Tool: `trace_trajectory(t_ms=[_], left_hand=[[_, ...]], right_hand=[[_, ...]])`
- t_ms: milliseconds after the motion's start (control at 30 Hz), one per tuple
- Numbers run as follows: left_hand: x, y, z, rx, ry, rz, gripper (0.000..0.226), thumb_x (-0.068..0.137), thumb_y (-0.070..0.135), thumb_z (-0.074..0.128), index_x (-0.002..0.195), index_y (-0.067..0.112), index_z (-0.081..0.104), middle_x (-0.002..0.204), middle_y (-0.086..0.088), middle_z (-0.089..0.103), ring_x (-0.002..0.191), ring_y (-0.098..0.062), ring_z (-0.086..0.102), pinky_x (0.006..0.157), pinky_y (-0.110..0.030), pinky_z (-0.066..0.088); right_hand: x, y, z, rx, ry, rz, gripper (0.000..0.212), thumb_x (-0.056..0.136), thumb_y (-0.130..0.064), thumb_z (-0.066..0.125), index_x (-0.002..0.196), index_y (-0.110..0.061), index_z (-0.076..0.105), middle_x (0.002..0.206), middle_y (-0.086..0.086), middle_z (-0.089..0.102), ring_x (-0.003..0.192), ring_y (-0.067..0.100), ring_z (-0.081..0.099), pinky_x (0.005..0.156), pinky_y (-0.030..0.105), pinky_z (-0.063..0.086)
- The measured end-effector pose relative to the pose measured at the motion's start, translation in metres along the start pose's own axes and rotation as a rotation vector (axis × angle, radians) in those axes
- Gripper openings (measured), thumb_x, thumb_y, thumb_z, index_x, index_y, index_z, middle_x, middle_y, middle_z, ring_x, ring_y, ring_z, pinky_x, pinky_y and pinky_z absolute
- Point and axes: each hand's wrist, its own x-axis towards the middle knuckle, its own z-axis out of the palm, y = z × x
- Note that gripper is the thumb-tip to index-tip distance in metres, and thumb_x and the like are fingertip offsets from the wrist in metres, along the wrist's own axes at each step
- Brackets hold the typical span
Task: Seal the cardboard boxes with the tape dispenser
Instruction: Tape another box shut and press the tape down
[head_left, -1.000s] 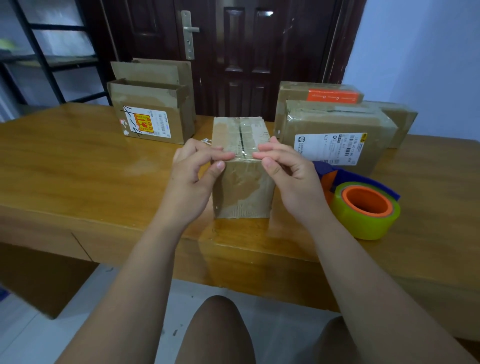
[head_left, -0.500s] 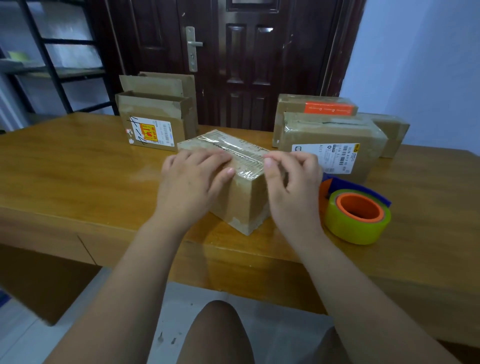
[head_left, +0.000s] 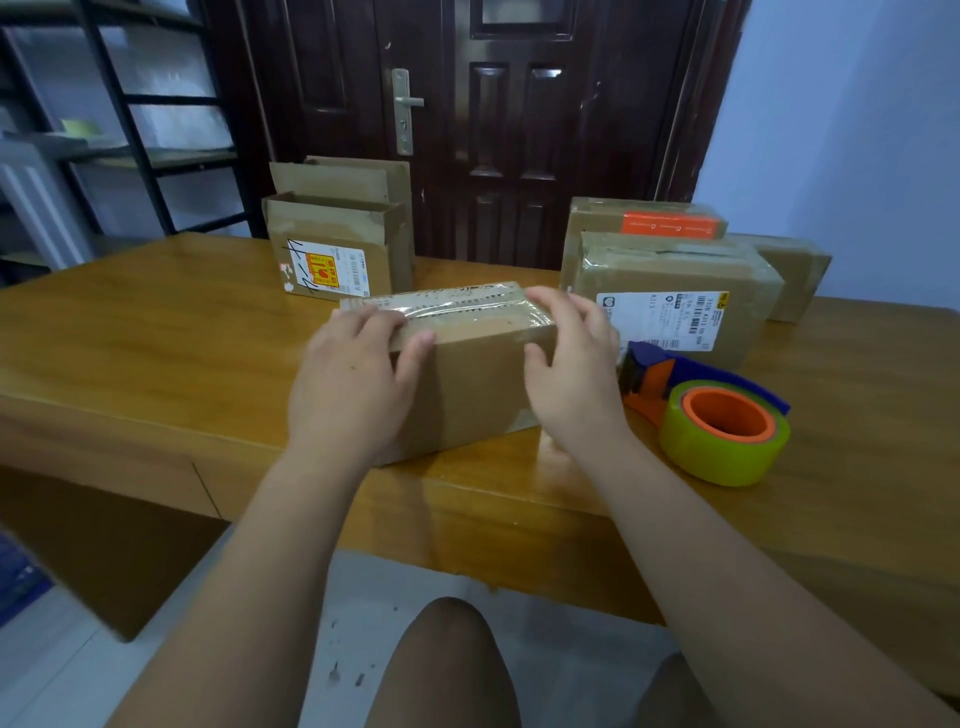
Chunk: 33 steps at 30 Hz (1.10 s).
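Centre frame: left hand and right hand fingers clamp small brown cardboard box ends; probably light, stiff, best gripped there.

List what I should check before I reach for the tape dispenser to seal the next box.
1. Tape strip lies along the held box top: ok.
2. Strip ends stuck down the sides: cannot tell.
3. Left hand and right hand free: not ok, both grip the box.
4. Tape dispenser lying on the table beside the right hand: ok.
5. Unsealed open box standing behind: ok.
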Motion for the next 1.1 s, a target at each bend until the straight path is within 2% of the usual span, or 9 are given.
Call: trace_trajectory(t_ms=[100, 233, 400, 500, 633, 800, 933, 1033, 1100], left_hand=[[-0.008, 0.016, 0.004, 0.166, -0.035, -0.003, 0.065, 0.090, 0.061, 0.026, 0.133, 0.018, 0.050, 0.138, -0.009, 0.048, 0.123, -0.033, 0.040, 0.098, -0.039, 0.035], [-0.016, 0.032, -0.006, 0.319, -0.028, 0.004, 0.078, 0.082, 0.071, 0.007, 0.126, 0.027, 0.054, 0.119, -0.006, 0.052, 0.105, -0.029, 0.042, 0.080, -0.037, 0.032], [-0.019, 0.034, -0.028, 0.232, -0.133, 0.158, 0.097, 0.068, 0.084, -0.007, 0.133, 0.038, 0.048, 0.100, 0.002, 0.033, 0.093, -0.014, 0.021, 0.082, -0.039, 0.023], [-0.025, 0.041, -0.027, 0.203, -0.274, 0.252, 0.101, 0.063, 0.089, 0.017, 0.144, 0.032, 0.032, 0.104, 0.003, 0.022, 0.100, -0.014, 0.020, 0.096, -0.036, 0.027], [-0.021, 0.049, -0.014, 0.093, -0.316, 0.268, 0.082, 0.079, 0.054, 0.065, 0.146, 0.024, 0.027, 0.132, 0.001, 0.025, 0.125, -0.022, 0.032, 0.104, -0.033, 0.032], [-0.021, 0.070, 0.011, 0.172, -0.065, 0.293, 0.068, 0.080, 0.051, 0.065, 0.136, 0.023, 0.039, 0.129, -0.001, 0.052, 0.119, -0.023, 0.047, 0.093, -0.035, 0.041], [-0.020, 0.078, 0.033, 0.191, -0.002, 0.267, 0.068, 0.086, 0.047, 0.059, 0.143, 0.018, 0.034, 0.145, -0.004, 0.041, 0.137, -0.025, 0.030, 0.115, -0.043, 0.016], [-0.018, 0.080, 0.041, 0.246, 0.000, 0.221, 0.072, 0.091, 0.048, 0.050, 0.149, 0.018, 0.018, 0.154, -0.006, 0.024, 0.145, -0.027, 0.009, 0.112, -0.054, -0.004], [-0.019, 0.085, 0.038, 0.201, 0.054, 0.226, 0.070, 0.092, 0.048, 0.049, 0.149, 0.016, 0.021, 0.154, -0.009, 0.025, 0.144, -0.029, 0.010, 0.111, -0.055, -0.003]], right_hand=[[-0.006, 0.003, 0.004, -0.009, -0.061, -0.005, 0.050, 0.090, -0.017, 0.061, 0.133, -0.036, 0.045, 0.144, -0.001, 0.030, 0.135, 0.018, 0.029, 0.103, 0.024, 0.030], [-0.002, 0.011, -0.015, -0.005, -0.027, 0.016, 0.050, 0.090, -0.025, 0.062, 0.135, -0.036, 0.043, 0.151, 0.000, 0.027, 0.135, 0.014, 0.030, 0.095, 0.014, 0.021], [0.015, 0.043, -0.076, -0.086, 0.096, 0.117, 0.017, 0.094, -0.024, 0.052, 0.105, -0.033, 0.062, 0.107, -0.008, 0.063, 0.090, 0.003, 0.056, 0.066, 0.017, 0.039], [0.019, 0.071, -0.106, -0.285, 0.028, 0.326, 0.031, 0.090, -0.014, 0.049, 0.111, -0.032, 0.062, 0.115, -0.002, 0.065, 0.090, 0.016, 0.055, 0.068, 0.029, 0.041], [0.022, 0.097, -0.117, -0.587, -0.304, 0.465, 0.056, 0.085, -0.013, 0.051, 0.138, -0.032, 0.045, 0.125, 0.005, 0.058, 0.088, 0.023, 0.053, 0.061, 0.030, 0.044], [0.026, 0.109, -0.122, -0.721, -0.422, 0.459, 0.054, 0.084, -0.024, 0.065, 0.134, -0.026, 0.047, 0.114, 0.006, 0.059, 0.089, 0.022, 0.055, 0.063, 0.032, 0.048], [0.025, 0.110, -0.124, -0.717, -0.513, 0.484, 0.037, 0.086, -0.034, 0.067, 0.115, -0.013, 0.059, 0.095, 0.006, 0.062, 0.083, 0.022, 0.059, 0.063, 0.032, 0.048], [0.016, 0.111, -0.121, -0.559, -0.461, 0.507, 0.020, 0.090, -0.024, 0.058, 0.103, -0.008, 0.056, 0.086, 0.009, 0.059, 0.078, 0.024, 0.060, 0.063, 0.034, 0.049], [0.009, 0.110, -0.120, -0.375, -0.369, 0.533, 0.015, 0.088, -0.018, 0.055, 0.100, -0.009, 0.052, 0.088, 0.010, 0.057, 0.078, 0.027, 0.058, 0.066, 0.038, 0.051]])
